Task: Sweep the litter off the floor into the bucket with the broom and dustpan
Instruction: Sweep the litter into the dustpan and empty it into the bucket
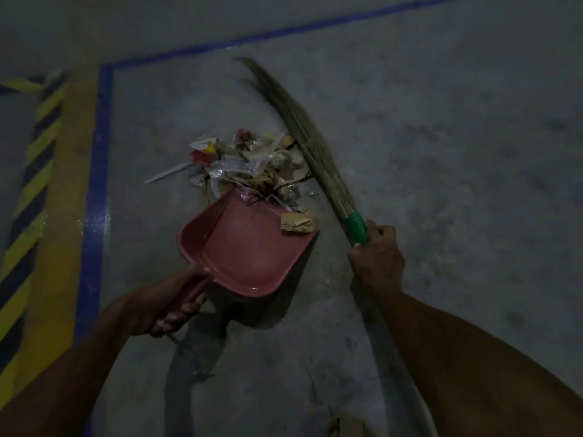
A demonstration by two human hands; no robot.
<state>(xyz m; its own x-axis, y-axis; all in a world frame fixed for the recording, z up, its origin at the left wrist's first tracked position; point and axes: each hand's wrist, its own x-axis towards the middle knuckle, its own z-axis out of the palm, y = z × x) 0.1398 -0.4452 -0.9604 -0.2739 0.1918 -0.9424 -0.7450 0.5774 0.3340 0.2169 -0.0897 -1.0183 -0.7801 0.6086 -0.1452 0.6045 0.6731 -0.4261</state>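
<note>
On the grey concrete floor, the litter, a crumpled heap of foil, wrappers, paper scraps and twigs, lies at the lip of the pink plastic dustpan, with one cardboard scrap already inside. The left hand curls round the dustpan's handle, tilting it into the heap, while the right hand clasps the green collar of the grass broom, whose bristles lie just beyond the pile. Gathering seems half done: next, a short pull toward the pan; no bucket is in view.
</note>
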